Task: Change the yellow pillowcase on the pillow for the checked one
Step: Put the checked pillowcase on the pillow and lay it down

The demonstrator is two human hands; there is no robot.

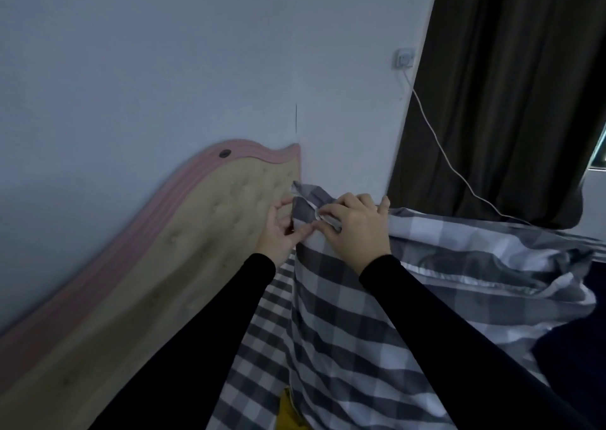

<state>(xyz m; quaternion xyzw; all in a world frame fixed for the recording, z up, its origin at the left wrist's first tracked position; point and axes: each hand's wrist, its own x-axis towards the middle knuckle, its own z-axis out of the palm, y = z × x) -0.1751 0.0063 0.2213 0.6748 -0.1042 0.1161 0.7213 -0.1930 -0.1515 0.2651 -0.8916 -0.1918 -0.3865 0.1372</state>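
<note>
Late stage, by the look of it. The checked pillowcase point(344, 324) is held upright in front of the tufted headboard point(203, 232), and it looks filled out, so the pillow is judged to be inside already; the pillow itself is not seen. The open top corner point(310, 200) of the case is worked by both hands close together, almost touching. The fabric edge is pinched by the left hand point(278, 232) between thumb and curled fingers. The bunched opening, with a pale inner strip showing (flap or zip tape, cannot be told), is gripped from above by the right hand point(355, 232), fingers curled over it. Both sleeves are black.

A scrap of yellow fabric point(288, 410) is seen at the bottom edge, low beside the checked case, partly hidden. It is taken to be the yellow pillowcase already off, though too little is shown for certainty.

More checked bedding point(475, 255) is heaped to the right, and a finer-checked sheet point(262, 331) lies below the hands. A white cable point(436, 141) runs from a wall socket point(404, 58) down past a dark curtain point(508, 85).

Done, as judged: old case removed, new case pulled on. Left: the opening is to be closed or tucked, the corner squared, and the pillow laid back on the bed.
</note>
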